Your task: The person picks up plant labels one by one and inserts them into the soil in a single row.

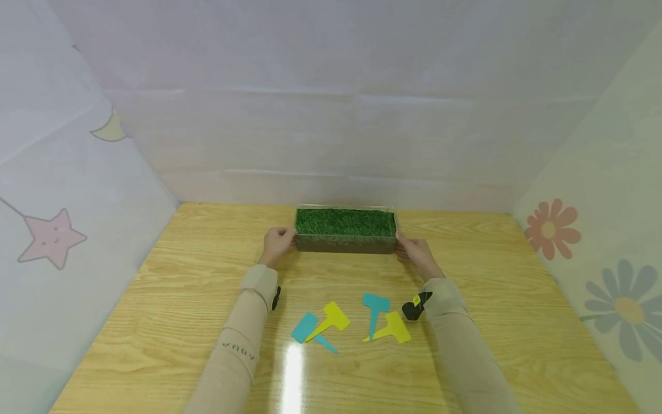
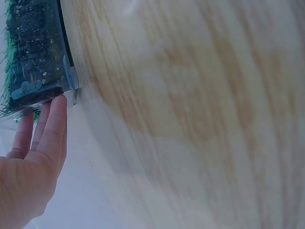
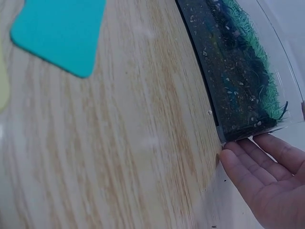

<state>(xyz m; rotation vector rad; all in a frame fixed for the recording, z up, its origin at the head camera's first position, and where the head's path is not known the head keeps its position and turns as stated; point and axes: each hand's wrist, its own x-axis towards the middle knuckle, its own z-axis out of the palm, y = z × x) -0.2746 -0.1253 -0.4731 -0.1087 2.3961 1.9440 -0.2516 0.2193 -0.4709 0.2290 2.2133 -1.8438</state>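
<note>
A clear rectangular box (image 1: 345, 244) with dark soil and green grass stands near the back of the wooden table. My left hand (image 1: 278, 244) is at the box's left end; in the left wrist view, its straight fingers (image 2: 53, 126) press against the end wall. At the opposite end is my right hand (image 1: 416, 256), whose extended fingers (image 3: 243, 167) touch the lower part of the wall. Nearer to me lie T-shaped plant labels: a blue label (image 1: 305, 328) crossed by a yellow label (image 1: 336, 316) on the left, another blue label (image 1: 376, 303) overlapping another yellow label (image 1: 397, 328) on the right.
The wooden table (image 1: 207, 287) extends on both sides of the box. Close behind the box rises a pale backdrop (image 1: 336, 138), with printed side panels at left and right. A black wrist device (image 1: 414, 307) hangs beside the right cuff.
</note>
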